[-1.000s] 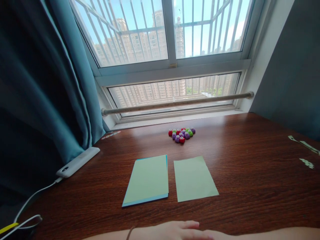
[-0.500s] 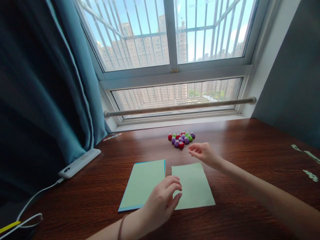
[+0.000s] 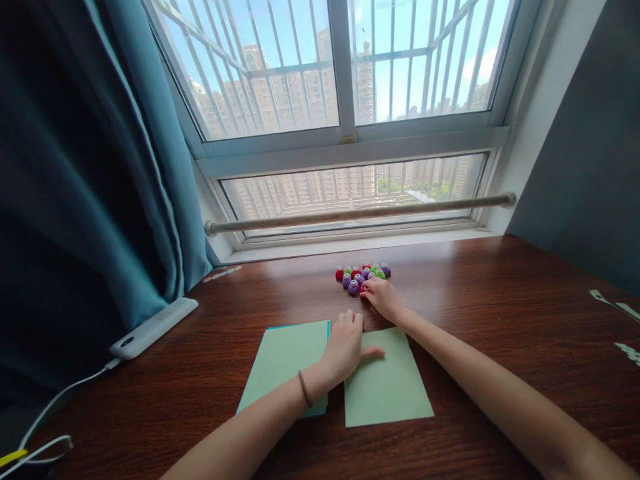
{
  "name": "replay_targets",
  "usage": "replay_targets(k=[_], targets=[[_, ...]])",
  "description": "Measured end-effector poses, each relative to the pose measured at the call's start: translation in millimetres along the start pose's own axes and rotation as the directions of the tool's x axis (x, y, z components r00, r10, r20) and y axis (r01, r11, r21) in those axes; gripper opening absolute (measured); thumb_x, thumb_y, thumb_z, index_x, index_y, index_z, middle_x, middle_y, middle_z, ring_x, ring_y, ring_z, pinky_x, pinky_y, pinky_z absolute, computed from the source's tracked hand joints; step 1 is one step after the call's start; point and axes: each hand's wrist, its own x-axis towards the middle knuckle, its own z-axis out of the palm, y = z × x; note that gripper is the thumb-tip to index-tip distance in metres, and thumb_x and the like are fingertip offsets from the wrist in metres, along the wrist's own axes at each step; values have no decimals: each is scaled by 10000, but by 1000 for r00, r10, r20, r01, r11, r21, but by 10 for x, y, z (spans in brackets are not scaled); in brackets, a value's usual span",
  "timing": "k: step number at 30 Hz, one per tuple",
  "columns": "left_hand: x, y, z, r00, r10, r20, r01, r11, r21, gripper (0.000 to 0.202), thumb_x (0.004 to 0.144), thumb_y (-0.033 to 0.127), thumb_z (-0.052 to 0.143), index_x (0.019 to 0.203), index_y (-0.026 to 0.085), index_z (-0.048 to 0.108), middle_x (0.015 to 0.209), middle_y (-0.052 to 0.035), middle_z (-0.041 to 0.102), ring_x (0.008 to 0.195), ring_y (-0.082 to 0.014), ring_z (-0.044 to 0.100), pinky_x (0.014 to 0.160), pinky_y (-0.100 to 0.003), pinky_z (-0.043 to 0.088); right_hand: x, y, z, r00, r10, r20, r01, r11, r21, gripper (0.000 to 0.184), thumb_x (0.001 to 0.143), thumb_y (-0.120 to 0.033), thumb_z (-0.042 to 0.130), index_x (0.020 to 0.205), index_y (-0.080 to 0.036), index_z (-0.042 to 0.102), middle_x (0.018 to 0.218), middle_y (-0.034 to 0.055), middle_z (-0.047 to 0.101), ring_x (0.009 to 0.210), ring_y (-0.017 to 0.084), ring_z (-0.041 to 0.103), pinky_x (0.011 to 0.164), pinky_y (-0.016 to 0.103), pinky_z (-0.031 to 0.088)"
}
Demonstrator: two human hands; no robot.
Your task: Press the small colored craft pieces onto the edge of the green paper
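The right hand point(image 3: 383, 298) is partly closed, its fingertips brought to a small red piece point(image 3: 363, 289), which is partly covered by them; whether it is firmly gripped cannot be told. The left hand point(image 3: 345, 345) is held open, with the thumb spread away from loosely bent fingers; no object can be made out in it, though its underside is hidden.

Beyond the right fingertips, other small red, green and purple pieces point(image 3: 353, 288) are closely grouped, and the nearest are partly hidden by that hand. Beneath the left hand and forearm, a paper stack point(image 3: 280, 363) is partly covered; its pale green top is edged with blue. A single pale green sheet point(image 3: 390, 390) is overlapped by the left thumb.

Well left of both hands, a white device point(image 3: 154, 328) with a cable is set beside the curtain point(image 3: 165, 267). Past the pieces, the far edge of the table point(image 3: 475, 300) is bounded by the window wall. Bare wood is left to the right of the right hand, as far as some pale green scraps point(image 3: 628, 353).
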Motion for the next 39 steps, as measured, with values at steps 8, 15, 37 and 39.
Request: replay_targets(k=[8,15,37,39], targets=[[20,-79,93,1000,10,8,-9,995,-104,549,502,613,701,735,172,470,786,-43,511,752,-233,467,640,-305,335,-774,-28,-589,995,76,62,-93,514,853,279,727,-242,672,998,-209,614,962,52,673,891,170,613,843,320,456],[104,-181,85,998,7,58,15,931,-364,298,649,407,684,717,170,516,701,3,559,672,-168,504,619,-258,354,-798,-216,-686,992,18,125,-125,313,942,409,708,-201,694,1098,-234,575,962,37,654,882,141,594,828,284,451],[140,-143,-45,954,-196,227,292,432,-853,308,648,397,663,776,118,647,675,-34,636,551,-122,544,498,-212,402,-680,398,-636,898,348,270,-422,502,755,327,654,-433,698,693,-127,589,687,38,591,564,92,531,469,171,422],[139,-142,-45,951,-204,232,298,415,-859,310,644,391,669,787,117,650,685,-37,640,556,-122,548,500,-212,404,-682,402,-612,887,349,304,-452,510,732,353,651,-451,699,699,-115,601,684,50,602,540,88,537,415,154,388]])
